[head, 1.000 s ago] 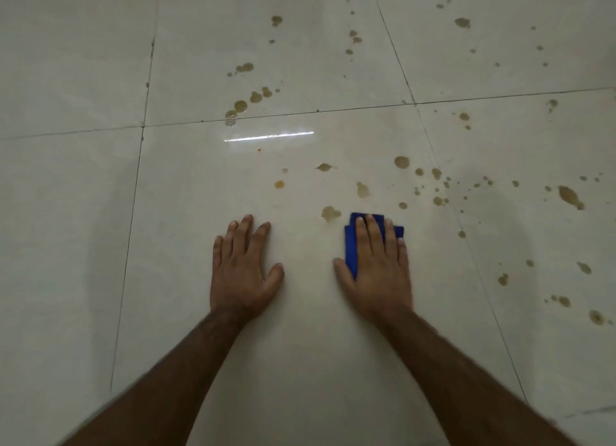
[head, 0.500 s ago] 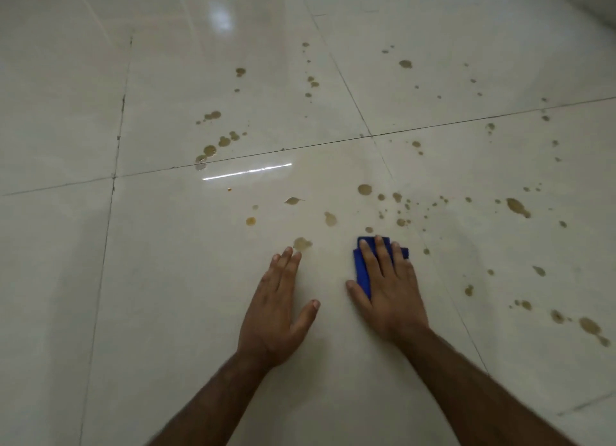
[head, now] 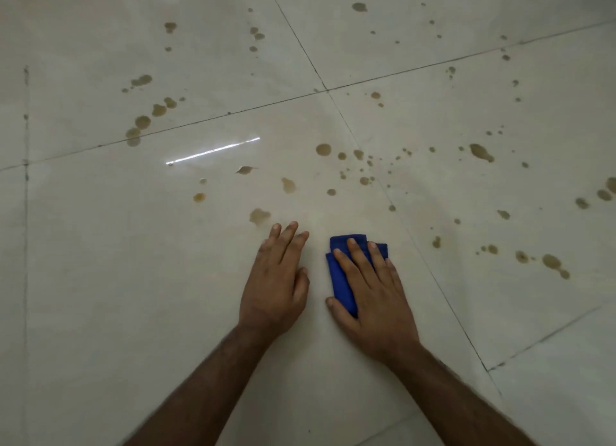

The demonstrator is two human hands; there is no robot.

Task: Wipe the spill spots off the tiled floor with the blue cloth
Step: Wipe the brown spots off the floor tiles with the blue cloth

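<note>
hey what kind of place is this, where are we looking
Probably an indoor room, which one I cannot tell. Only the floor shows: large glossy pale tiles with thin grout lines, a ceiling light's reflection, and brown spill spots.

One cam only, worn on the person's head, looking fwd and steeply down at the floor (head: 100,279). Wide-angle lens: grout lines bow toward the frame edges. View sits close over the tiles; both forearms enter from the bottom edge, left hand (head: 275,279) and right hand (head: 373,295) near centre, roughly at arm's reach. Upper half takes in tiles farther out, w/ brown spots (head: 323,149) scattered across. No 2nd view, so nothing shared.
</note>
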